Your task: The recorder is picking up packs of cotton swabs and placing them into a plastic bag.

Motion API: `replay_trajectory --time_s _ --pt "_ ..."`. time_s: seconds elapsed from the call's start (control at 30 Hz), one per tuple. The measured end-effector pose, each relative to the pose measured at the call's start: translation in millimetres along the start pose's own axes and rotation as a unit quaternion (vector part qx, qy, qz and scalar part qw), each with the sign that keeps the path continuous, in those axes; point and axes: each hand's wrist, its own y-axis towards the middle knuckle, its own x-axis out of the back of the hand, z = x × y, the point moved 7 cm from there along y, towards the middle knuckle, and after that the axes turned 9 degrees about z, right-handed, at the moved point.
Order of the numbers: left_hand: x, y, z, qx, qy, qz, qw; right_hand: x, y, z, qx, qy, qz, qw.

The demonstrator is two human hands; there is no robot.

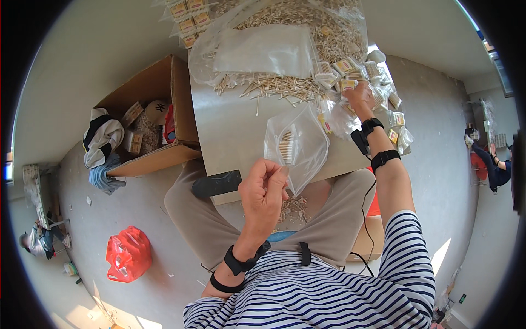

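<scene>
My left hand (262, 189) is closed in a pinch at the near edge of a clear plastic bag (311, 143) in front of me. Inside that bag lies a small pack of cotton swabs (286, 145). Farther off to the right, my right hand (360, 100) bends its fingers over a small bagged pack of cotton swabs (348, 84) in a heap of similar packs (378, 77); its fingertips are partly hidden. Loose cotton swabs (282, 86) spread over the table (219, 123) beyond the left hand.
A large clear bag (263, 52) lies over the big swab pile at the back. Left of the table stands an open cardboard box (183, 101) with clothing over its edge. A red plastic bag (127, 254) sits on the floor. Other people work at both far sides.
</scene>
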Motion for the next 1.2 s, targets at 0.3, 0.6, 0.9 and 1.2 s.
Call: replay_trajectory --time_s 0.3,0.6,0.9,1.2 --pt "7 -3 1 -0.011 -0.01 -0.016 1.0 -6 -128 -4 0.313 -0.018 -0.085 0.946" --pt "10 0 -4 -0.028 0.03 -0.031 0.999 -56 -237 -15 0.391 -0.065 0.019 0.918" --pt "1 18 -13 -0.081 0.182 -0.054 0.978 -77 -203 -37 0.229 -0.061 0.123 0.964" --pt "4 17 2 -0.074 0.116 -0.051 0.989 -23 -176 -44 0.216 -0.032 0.0 0.976"
